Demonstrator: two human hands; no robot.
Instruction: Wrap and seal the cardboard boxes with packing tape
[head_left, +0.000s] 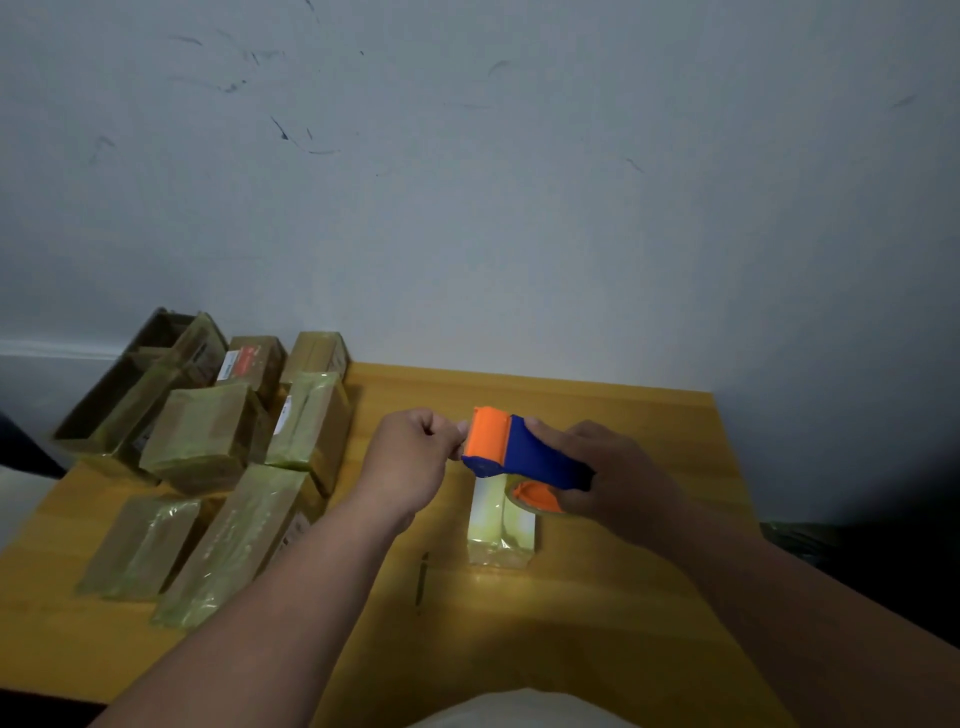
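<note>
The right hand (613, 478) gripped the tape dispenser (519, 452) while the left hand (415, 457) pinched at its front edge, presumably the tape end. Just below them stood a pale box (501, 525), with wrapped boxes (218, 457) piled beyond the left hand. A slipped pinch could let the tape snap back or stick to itself.

no readable text; labels on taped boxes (249, 364) blurred (red-white one too).

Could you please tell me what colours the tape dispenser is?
The tape dispenser is blue with orange parts, seen in the head view.
</note>
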